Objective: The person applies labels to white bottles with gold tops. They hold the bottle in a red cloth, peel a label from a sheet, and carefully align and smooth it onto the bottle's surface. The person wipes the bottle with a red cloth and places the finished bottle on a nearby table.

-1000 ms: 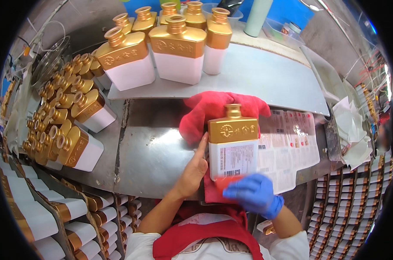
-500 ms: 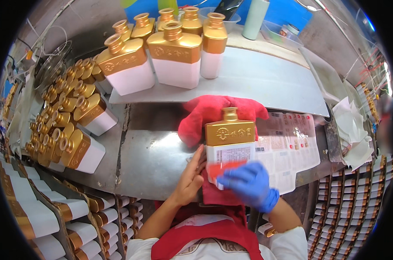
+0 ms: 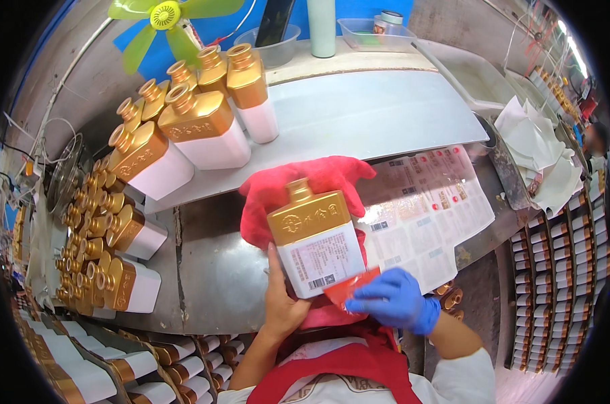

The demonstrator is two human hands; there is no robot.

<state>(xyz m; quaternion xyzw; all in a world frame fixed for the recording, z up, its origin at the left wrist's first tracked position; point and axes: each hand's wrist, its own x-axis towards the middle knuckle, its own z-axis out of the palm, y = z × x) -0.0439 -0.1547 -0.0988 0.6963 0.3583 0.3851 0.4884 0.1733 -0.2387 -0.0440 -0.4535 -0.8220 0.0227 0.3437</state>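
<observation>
A flat bottle (image 3: 318,259) with gold shoulders and a white body leans on a red cloth (image 3: 261,202), its neck pointing away from me. A printed clear label covers the white front. My bare left hand (image 3: 282,310) grips the bottle by its lower left side, with the fingers partly hidden behind it. My right hand (image 3: 396,301), in a blue glove, pinches a flat red scraper (image 3: 348,286). The scraper's edge lies at the bottle's lower right corner, just beside the label's lower end.
A sheet of clear labels (image 3: 419,215) lies right of the cloth. Gold and white bottles (image 3: 204,128) stand on a raised grey board (image 3: 365,111), with more bottles (image 3: 126,283) at the left. White papers (image 3: 533,145) sit at the right. A green fan (image 3: 163,15) is at the back.
The scraper has slid off the label's lower part to the bottle's lower right corner. The bottle now tilts more to the left. The whole view has shifted, bringing the fan into sight.
</observation>
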